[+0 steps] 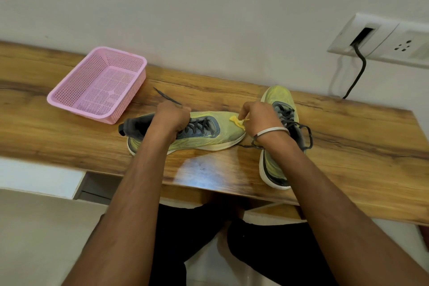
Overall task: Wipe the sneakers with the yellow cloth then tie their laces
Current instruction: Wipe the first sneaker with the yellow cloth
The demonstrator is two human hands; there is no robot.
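Two yellow-green sneakers with grey tongues and dark laces stand on the wooden table. The left sneaker lies sideways, toe pointing right. My left hand grips it at the collar, over the laces; one loose lace end trails behind the hand. My right hand pinches the small yellow cloth against that sneaker's toe. The right sneaker points away from me, partly hidden behind my right wrist, its laces loose at the side.
An empty pink plastic basket stands at the back left of the table. A wall socket plate with a black cable hangs at the right. My legs are under the table's front edge.
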